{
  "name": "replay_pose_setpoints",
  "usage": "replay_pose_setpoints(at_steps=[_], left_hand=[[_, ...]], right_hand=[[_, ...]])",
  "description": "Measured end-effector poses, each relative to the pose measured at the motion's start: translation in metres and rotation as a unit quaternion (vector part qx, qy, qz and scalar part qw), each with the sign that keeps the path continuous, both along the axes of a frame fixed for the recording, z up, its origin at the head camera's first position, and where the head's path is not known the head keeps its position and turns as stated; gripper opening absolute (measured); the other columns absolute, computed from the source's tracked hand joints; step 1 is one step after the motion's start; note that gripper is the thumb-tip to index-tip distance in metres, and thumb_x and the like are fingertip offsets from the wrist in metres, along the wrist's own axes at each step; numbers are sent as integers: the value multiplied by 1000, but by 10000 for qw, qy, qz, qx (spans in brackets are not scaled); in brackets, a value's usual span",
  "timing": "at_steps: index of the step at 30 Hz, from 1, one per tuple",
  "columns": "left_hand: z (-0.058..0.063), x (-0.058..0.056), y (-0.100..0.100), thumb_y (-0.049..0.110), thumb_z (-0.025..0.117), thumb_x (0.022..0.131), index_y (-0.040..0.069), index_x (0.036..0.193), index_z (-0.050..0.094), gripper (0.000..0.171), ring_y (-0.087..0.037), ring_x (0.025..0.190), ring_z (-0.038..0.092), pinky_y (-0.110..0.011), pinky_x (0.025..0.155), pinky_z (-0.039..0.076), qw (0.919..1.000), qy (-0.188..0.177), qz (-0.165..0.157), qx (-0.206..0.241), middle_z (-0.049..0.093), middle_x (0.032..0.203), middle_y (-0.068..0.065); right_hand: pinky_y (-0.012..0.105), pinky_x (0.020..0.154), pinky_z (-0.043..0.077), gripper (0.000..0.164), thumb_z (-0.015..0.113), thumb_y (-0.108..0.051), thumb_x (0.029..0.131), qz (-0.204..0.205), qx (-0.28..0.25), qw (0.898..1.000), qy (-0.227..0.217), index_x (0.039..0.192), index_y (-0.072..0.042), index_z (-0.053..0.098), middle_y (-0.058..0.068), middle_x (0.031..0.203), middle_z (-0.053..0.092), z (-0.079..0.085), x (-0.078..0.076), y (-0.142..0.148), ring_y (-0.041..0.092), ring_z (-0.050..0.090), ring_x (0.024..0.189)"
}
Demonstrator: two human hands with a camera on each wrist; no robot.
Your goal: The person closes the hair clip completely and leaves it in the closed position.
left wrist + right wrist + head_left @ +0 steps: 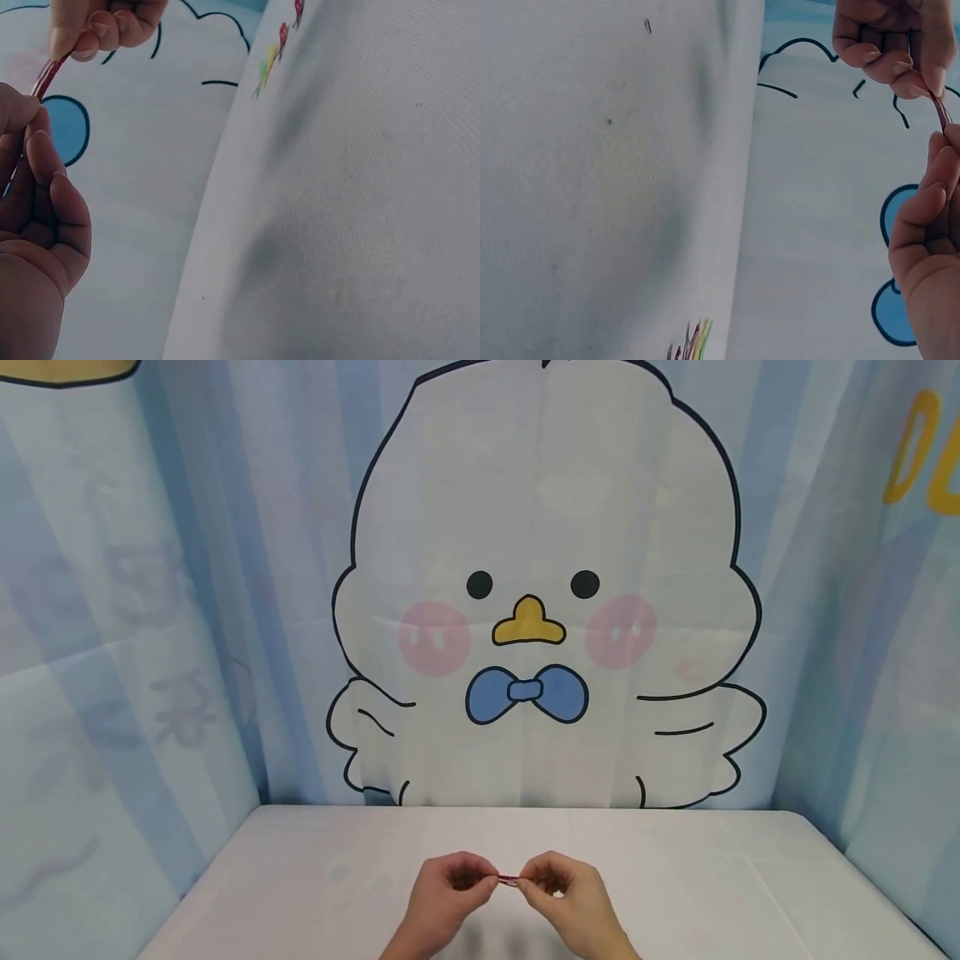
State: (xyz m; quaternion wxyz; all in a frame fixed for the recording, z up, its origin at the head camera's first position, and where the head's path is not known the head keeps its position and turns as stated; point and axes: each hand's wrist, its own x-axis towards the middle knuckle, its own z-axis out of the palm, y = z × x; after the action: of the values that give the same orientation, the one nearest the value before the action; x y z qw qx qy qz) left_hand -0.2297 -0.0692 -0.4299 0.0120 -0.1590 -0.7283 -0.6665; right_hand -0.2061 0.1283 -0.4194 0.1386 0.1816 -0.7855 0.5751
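A thin dark-red strand, seemingly of more than one thread, spans the short gap between my hands above the white table. My left hand pinches one end between thumb and fingertips. At the other end, my right hand pinches it the same way. In the left wrist view the red strand looks glossy and runs between the left hand and the right hand. The right wrist view shows the strand slightly bowed, as several fine lines. Its ends are hidden by the fingers.
Several thin coloured strands, red, yellow and green, lie on the table towards its far edge. The right wrist view catches similar strands at its bottom. A curtain with a printed bird stands behind the table.
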Motion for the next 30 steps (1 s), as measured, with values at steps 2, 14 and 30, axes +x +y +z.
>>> replay_pose_setpoints(at_steps=[2, 14, 30], left_hand=[[0, 0, 1, 3, 76, 85, -2, 93, 74, 10, -17, 76, 63, -24, 66, 52, 9999, 4, 98, -68, 71, 85, -5], [-1, -2, 3, 5, 76, 85, -2, 94, 74, 11, -16, 77, 65, -27, 69, 54, 9995, -180, 220, -152, 71, 84, -4], [-10, -8, 2, 3, 74, 88, -7, 97, 73, 13, -14, 78, 64, -26, 68, 52, 9994, -280, 67, -204, 72, 88, -5]], right_hand=[[25, 61, 48, 7, 76, -1, 85, -120, -1, 9999, 2, 84, -3, 70, -5, 71, 64, 0, 0, -1, 6, 56, 64], [27, 58, 52, 13, 81, -3, 83, -344, 313, 9941, 985, 88, -10, 73, -9, 75, 67, -9, -7, -2, 4, 59, 64], [25, 56, 51, 24, 83, 4, 77, -44, 664, 9733, 2197, 90, -13, 73, -9, 78, 68, -19, -13, 2, 2, 59, 65]])
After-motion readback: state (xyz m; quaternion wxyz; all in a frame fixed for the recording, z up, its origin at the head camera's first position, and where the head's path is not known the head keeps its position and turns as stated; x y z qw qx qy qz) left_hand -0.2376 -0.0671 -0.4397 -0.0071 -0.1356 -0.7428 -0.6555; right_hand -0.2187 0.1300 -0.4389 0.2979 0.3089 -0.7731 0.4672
